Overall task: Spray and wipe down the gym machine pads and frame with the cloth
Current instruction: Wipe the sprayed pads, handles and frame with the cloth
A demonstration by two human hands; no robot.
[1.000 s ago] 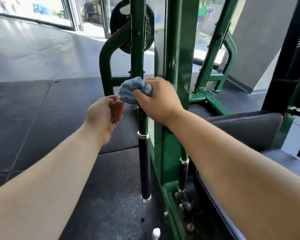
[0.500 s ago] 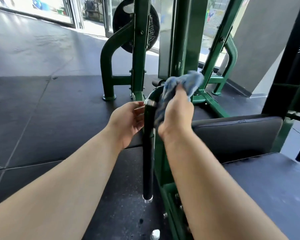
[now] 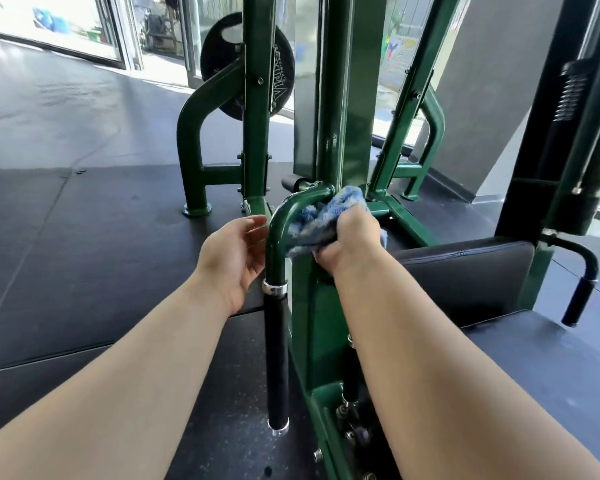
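My right hand grips a blue and white cloth and presses it against the inner side of the curved green handle bar of the gym machine. My left hand is open, its fingers apart, close to the outer side of that bar just above the chrome ring. Below the ring hangs the black foam grip. The green upright post rises behind the cloth. A black seat pad lies to the right. No spray bottle is clearly in view.
A black weight plate hangs on a green rack at the back. Black rubber floor mats spread to the left. A second black grip and a dark machine column stand at the right. Bolts sit in the frame base.
My right hand has brought the cloth down from the upright post onto the bend of the handle bar. My left hand stays open beside the bar.
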